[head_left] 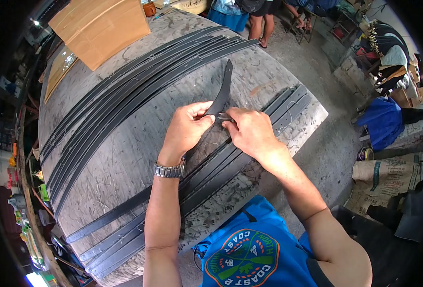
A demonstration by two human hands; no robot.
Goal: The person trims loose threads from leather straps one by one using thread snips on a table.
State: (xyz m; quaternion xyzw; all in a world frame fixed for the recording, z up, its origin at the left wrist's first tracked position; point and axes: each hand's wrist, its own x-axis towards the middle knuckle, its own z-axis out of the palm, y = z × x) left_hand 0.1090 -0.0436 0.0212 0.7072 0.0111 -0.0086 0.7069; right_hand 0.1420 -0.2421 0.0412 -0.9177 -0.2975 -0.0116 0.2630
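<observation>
A long black belt strap (225, 86) is pinched between the thumb and fingers of my left hand (188, 125), its tapered end pointing away from me. My right hand (250, 130) is closed on a small pointed metal tool (224, 116), mostly hidden by the fingers, its tip against the edge of the strap beside my left thumb. Under both wrists lies a bundle of black belt straps (211, 172) with loose pale threads. A metal-band watch (169, 169) is on my left wrist.
Across the far side of the worn grey table (139, 115) more black straps (125, 95) lie in a curved row. A cardboard sheet (101, 31) stands at the far left. Two people's legs (261, 26) show beyond the table; blue cloth (383, 122) hangs at right.
</observation>
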